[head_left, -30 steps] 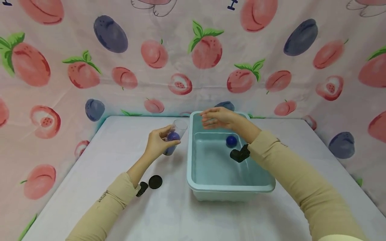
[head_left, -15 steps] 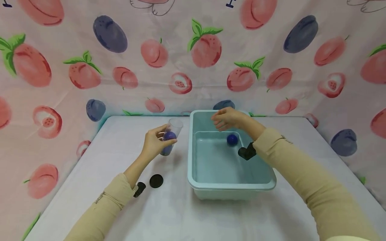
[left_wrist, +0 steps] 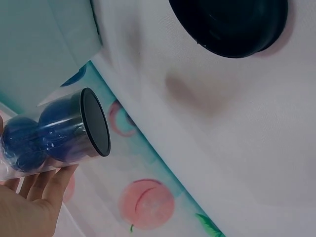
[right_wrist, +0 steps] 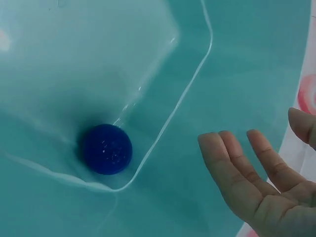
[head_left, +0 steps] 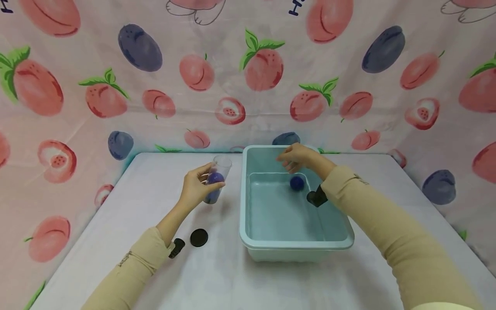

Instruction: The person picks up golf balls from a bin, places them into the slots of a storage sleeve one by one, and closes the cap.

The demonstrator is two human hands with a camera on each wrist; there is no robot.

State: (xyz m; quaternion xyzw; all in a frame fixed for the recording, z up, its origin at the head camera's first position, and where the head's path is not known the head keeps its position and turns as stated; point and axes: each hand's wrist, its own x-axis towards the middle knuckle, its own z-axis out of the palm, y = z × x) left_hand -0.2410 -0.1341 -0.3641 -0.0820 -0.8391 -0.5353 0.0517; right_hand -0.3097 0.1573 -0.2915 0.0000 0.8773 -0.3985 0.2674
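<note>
My left hand (head_left: 195, 185) grips a clear plastic tube (head_left: 222, 162), held tilted above the table to the left of the basin. Two blue balls (left_wrist: 61, 128) sit stacked inside it, and a black cap (left_wrist: 95, 122) closes its lower end. The upper end looks uncovered. My right hand (head_left: 300, 157) hangs over the far part of the light blue basin (head_left: 296, 245), fingers loosely bent and holding nothing. Below it, one blue ball (right_wrist: 107, 149) lies in a far corner of the basin floor, apart from the fingertips in the right wrist view.
A black round lid (head_left: 199, 237) lies on the white table (head_left: 217, 280) left of the basin. Black wrist cameras sit at both cuffs. A fruit-print cloth (head_left: 232, 56) hangs behind the table.
My right hand has moved right and dipped its fingers toward the ball in the basin. The left hand has shifted slightly left with the tube.
</note>
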